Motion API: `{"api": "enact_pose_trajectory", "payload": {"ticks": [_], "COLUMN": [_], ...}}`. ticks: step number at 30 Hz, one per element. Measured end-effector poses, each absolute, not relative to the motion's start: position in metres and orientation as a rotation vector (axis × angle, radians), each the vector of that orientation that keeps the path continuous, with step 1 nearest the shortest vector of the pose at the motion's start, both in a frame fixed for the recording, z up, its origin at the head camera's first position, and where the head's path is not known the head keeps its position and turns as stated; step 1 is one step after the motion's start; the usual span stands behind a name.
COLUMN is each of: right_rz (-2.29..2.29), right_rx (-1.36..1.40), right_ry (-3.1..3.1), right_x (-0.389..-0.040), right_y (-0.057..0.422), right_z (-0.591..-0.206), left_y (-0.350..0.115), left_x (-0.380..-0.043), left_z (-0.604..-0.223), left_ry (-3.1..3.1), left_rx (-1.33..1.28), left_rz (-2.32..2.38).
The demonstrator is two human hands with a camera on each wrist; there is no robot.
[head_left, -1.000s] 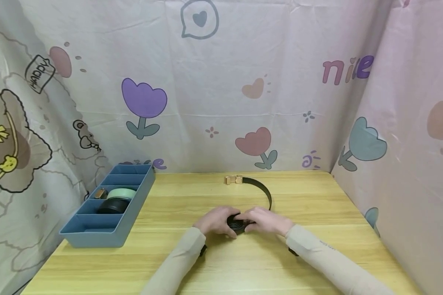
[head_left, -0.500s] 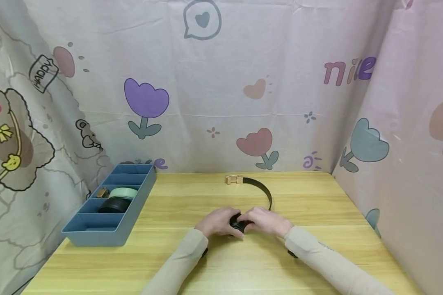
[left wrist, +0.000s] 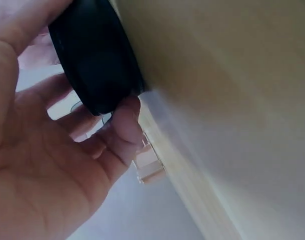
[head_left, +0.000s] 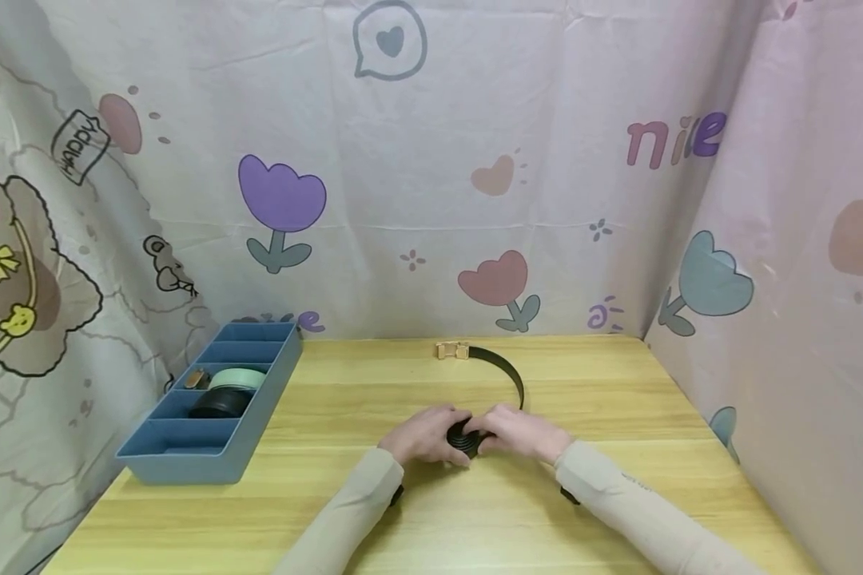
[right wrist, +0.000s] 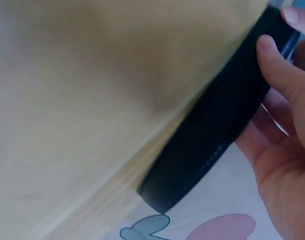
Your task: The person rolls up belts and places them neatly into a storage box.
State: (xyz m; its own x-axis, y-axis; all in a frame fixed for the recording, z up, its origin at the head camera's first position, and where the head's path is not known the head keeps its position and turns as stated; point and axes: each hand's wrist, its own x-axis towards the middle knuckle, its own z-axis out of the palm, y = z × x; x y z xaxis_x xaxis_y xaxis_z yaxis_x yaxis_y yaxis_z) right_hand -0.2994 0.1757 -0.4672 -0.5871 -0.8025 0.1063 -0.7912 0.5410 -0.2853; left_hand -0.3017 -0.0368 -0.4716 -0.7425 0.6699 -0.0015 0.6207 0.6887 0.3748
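Note:
A black belt lies on the wooden table, partly wound into a flat coil (head_left: 463,439) standing on its edge. The rest of its strap (head_left: 507,367) curves away to a gold buckle (head_left: 451,350) near the back. My left hand (head_left: 424,435) holds the coil from the left, thumb in front and fingers around the far side; in the left wrist view the fingers curl about the black coil (left wrist: 95,55). From the right, my right hand (head_left: 521,433) pinches the belt where the strap (right wrist: 207,120) leaves the coil, its index finger over the coil's top.
At the left of the table stands a blue divided tray (head_left: 259,435). Its compartments hold a rolled black belt (head_left: 220,402), a rolled pale green belt (head_left: 237,378) and a small brownish metallic item (head_left: 197,378). A printed curtain (head_left: 403,160) hangs behind and on both sides.
Both hands stay around the coil while the fingers shift slightly. The loose strap and buckle have drawn a little to the left.

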Motion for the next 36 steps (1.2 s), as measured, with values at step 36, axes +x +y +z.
{"api": "enact_pose_trajectory", "payload": {"ticks": [36], "right_rz": [-0.359], "right_rx": [-1.358], "right_ry": [2.765], "right_x": [-0.297], "right_y": [0.165], "right_z": [-0.464], "left_y": [-0.032], "left_x": [-0.294], "left_z": [-0.465], "left_ry": [2.924], "left_rx": [0.889], "left_rz": [0.390]}}
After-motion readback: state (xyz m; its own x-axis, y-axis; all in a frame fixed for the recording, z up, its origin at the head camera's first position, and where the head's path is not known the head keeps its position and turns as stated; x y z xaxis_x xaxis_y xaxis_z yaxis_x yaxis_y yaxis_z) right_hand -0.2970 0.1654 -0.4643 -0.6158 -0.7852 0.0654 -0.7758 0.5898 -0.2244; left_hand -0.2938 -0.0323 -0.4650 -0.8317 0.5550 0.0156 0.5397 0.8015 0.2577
